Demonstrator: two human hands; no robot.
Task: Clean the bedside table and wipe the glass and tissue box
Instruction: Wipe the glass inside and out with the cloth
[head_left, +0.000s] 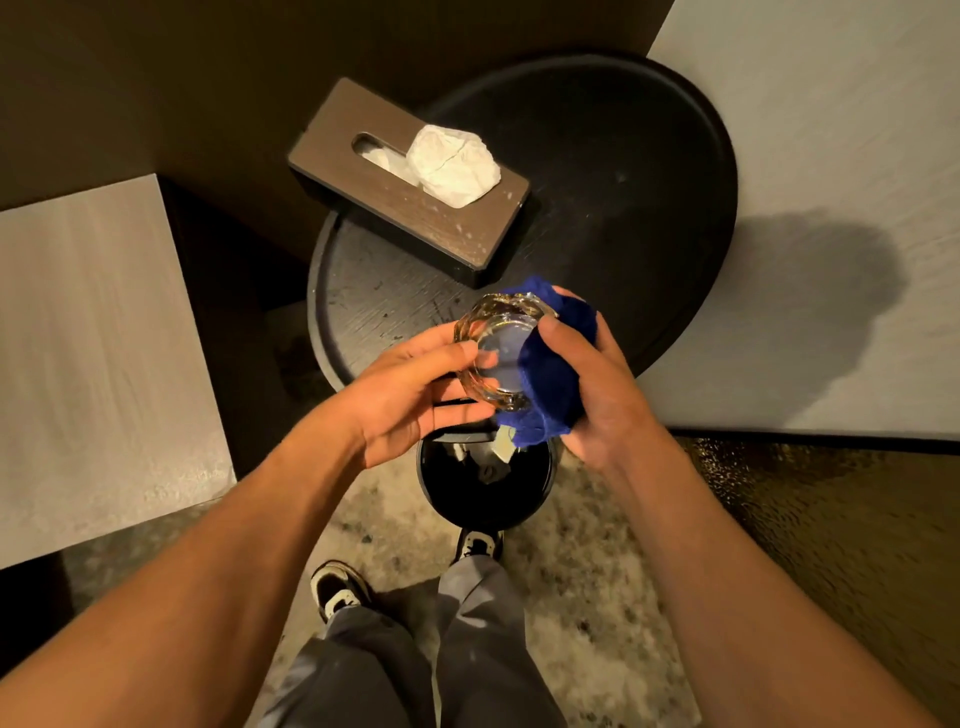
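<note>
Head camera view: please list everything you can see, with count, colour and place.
glass: one, clear amber, held above the bin
cloth: one, blue, pressed on the glass
tissue box: one, brown, on the table's left rear edge
tissue: one, white, sticking out of the box
table: one, black, round, centre
bin: one, black, on the floor below the hands
shoes: two, dark and white, bottom
left hand: holds the glass
right hand: holds the cloth
</note>
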